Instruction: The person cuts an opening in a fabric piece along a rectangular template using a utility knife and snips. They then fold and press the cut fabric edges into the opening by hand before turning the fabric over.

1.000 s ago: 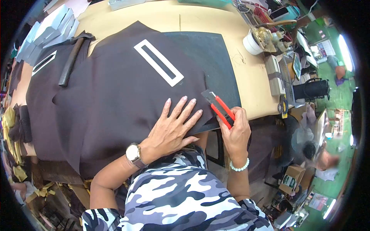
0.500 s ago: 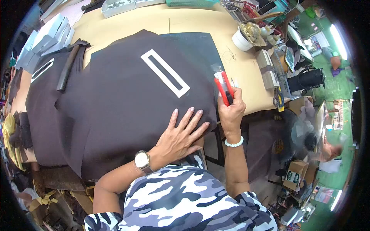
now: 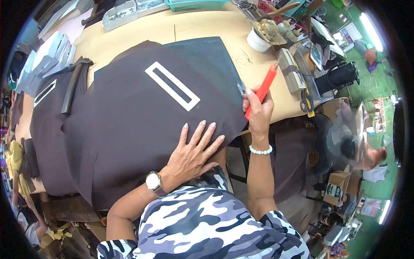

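Left hand [image 3: 189,152]: spread on cloth [image 3: 125,138], nearside of frame [image 3: 188,104]
Right hand [image 3: 258,114]: gripping cutter [image 3: 268,81], right of frame
Mat [image 3: 209,52]: partly under cloth, beyond frame

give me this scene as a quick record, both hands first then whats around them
left hand: fingers spread flat on the dark sheet
right hand: gripping a red tool near the sheet's right edge
tool contact with sheet: unclear
on the sheet: white slotted frame
left of frame: dark hammer-like tool
partly under sheet: dark mat
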A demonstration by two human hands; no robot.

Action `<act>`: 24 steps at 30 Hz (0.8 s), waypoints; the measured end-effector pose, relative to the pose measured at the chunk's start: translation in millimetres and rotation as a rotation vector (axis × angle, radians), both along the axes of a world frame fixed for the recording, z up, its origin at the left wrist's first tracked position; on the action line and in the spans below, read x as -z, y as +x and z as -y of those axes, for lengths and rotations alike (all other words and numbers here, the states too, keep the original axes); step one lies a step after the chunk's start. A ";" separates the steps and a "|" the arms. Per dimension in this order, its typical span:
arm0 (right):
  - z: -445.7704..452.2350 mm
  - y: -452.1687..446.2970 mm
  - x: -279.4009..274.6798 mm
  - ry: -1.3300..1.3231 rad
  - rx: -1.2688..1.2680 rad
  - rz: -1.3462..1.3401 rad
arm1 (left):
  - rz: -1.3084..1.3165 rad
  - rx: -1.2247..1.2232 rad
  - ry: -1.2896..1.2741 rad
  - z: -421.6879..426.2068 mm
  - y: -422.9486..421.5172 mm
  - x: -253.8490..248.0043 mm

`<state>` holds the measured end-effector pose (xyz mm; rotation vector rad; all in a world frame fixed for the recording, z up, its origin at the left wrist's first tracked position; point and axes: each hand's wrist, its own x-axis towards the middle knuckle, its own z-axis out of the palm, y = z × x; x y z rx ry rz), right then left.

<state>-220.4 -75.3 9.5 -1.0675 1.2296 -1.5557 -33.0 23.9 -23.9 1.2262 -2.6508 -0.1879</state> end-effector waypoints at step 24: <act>3.7 -9.0 -42.4 -0.009 0.134 -0.803 | -0.034 0.007 -0.024 0.6 -1.1 3.9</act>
